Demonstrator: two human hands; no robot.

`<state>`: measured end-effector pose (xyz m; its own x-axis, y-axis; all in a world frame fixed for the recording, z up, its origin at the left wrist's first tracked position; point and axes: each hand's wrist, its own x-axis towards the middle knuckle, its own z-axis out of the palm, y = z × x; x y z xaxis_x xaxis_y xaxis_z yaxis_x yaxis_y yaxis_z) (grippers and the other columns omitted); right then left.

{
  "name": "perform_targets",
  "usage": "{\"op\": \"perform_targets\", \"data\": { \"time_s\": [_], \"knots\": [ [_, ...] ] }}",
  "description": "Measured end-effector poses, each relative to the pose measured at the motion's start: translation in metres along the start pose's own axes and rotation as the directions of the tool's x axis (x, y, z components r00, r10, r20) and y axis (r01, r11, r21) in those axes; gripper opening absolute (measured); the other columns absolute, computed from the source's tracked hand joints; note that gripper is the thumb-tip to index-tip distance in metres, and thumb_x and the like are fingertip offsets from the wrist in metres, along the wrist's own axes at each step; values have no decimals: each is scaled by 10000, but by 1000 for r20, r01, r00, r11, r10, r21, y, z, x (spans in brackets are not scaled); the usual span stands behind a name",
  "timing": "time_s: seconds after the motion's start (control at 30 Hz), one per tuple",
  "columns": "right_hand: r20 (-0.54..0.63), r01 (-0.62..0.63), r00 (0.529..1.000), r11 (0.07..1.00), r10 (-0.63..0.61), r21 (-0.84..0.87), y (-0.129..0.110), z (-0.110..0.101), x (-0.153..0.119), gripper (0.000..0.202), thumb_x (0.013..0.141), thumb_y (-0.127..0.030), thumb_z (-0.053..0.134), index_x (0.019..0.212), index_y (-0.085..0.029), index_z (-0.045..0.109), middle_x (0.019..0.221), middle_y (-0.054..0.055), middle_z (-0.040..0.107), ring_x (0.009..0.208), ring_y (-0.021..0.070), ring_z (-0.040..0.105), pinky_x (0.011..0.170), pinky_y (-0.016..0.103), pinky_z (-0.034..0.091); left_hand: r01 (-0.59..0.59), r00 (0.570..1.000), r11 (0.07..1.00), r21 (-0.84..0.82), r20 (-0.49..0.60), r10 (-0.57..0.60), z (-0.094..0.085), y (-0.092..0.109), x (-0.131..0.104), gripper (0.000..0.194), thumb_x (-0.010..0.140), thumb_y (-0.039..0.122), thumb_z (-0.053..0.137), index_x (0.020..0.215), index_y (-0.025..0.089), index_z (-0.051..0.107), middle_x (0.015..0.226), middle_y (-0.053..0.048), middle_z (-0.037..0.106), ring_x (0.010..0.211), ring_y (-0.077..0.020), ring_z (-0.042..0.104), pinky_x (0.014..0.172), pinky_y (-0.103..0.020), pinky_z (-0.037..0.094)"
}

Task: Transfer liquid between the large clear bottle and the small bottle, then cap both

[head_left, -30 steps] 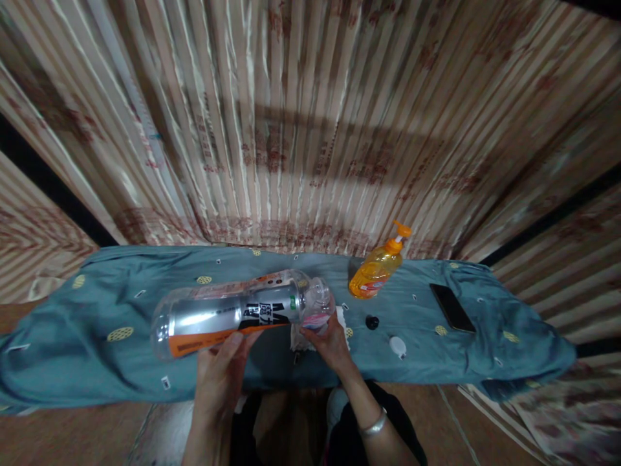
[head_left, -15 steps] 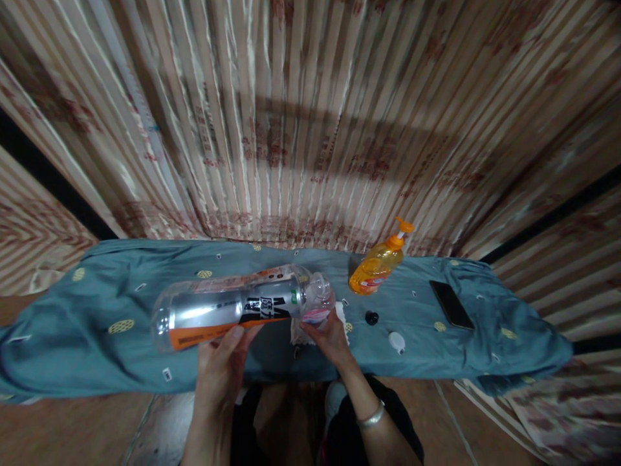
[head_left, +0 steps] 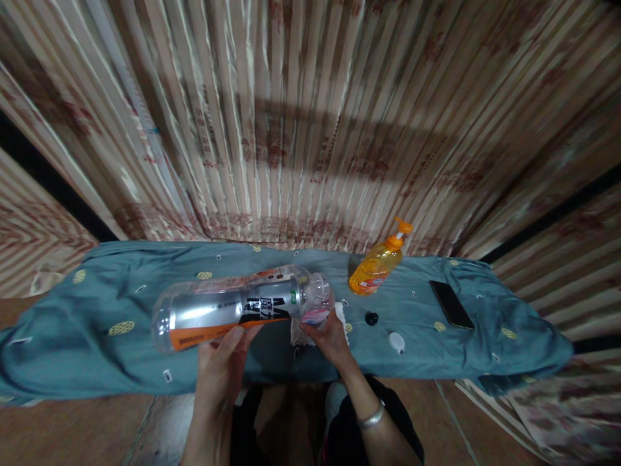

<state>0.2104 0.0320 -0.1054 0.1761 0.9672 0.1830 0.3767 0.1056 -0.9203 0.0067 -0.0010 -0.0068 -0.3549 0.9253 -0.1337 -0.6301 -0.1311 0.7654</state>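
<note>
A large clear plastic bottle [head_left: 208,310] with a silver, black and orange label lies tilted on its side, its base to the left. My left hand [head_left: 228,353] grips it from below near the middle. At the bottle's neck end, my right hand [head_left: 330,340] holds a small clear container [head_left: 317,304] with a pink and blue marking. The two mouths meet or overlap; which is inside the other cannot be made out. Beneath my right hand, a pale cloth or tissue [head_left: 342,317] lies partly hidden.
An orange pump bottle [head_left: 376,268] stands behind and right of my hands. A black cap [head_left: 371,318], a white round lid [head_left: 396,342] and a dark phone [head_left: 451,304] rest on the teal cloth [head_left: 121,278]. Curtains hang behind.
</note>
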Motion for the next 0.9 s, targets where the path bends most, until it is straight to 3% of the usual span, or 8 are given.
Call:
{"op": "perform_targets", "data": {
  "time_s": [0.13, 0.3, 0.5, 0.73, 0.9],
  "knots": [
    [-1, 6, 1000, 1000, -6, -7, -1, 0, 0, 672, 718, -367, 824, 1307, -184, 557, 1076, 90, 757, 1053, 290, 714, 962, 444, 564, 3, 1000, 1000, -8, 3, -3, 3, 3, 0, 376, 486, 327, 939, 518, 203, 586, 414, 65, 463, 691, -259, 705, 959, -606, 522],
    [-8, 8, 1000, 1000, -8, -19, 1, 0, 1, 725, 709, -376, 829, 1345, -191, 536, 1085, 92, 760, 1034, 295, 723, 948, 455, 571, -9, 1000, 1000, 8, 20, 8, 2, 2, 0, 355, 501, 359, 941, 672, 182, 685, 537, 37, 594, 618, -205, 669, 933, -590, 547],
    [-14, 8, 1000, 1000, -9, -29, -1, -1, 0, 697, 718, -348, 815, 1342, -194, 547, 1068, 87, 766, 1028, 295, 729, 936, 448, 576, -18, 1000, 1000, 0, -2, 18, -5, -3, 2, 421, 523, 339, 929, 532, 221, 525, 419, 75, 464, 675, -245, 699, 947, -593, 542],
    [1, -11, 1000, 1000, 11, -24, -7, -3, 1, 678, 718, -365, 805, 1320, -181, 554, 1117, 105, 749, 1078, 305, 709, 987, 472, 548, -9, 1000, 999, 46, 13, 9, 3, 5, -1, 366, 499, 374, 938, 673, 171, 687, 654, -30, 708, 762, -272, 722, 924, -588, 552],
    [3, -16, 1000, 1000, 16, -27, -7, -2, 1, 717, 706, -373, 818, 1344, -192, 543, 1085, 91, 755, 1033, 300, 720, 976, 472, 557, -40, 999, 999, 30, 27, 39, 0, 1, 1, 333, 539, 377, 926, 679, 179, 698, 693, -31, 723, 756, -253, 722, 900, -548, 575]
  ]
}}
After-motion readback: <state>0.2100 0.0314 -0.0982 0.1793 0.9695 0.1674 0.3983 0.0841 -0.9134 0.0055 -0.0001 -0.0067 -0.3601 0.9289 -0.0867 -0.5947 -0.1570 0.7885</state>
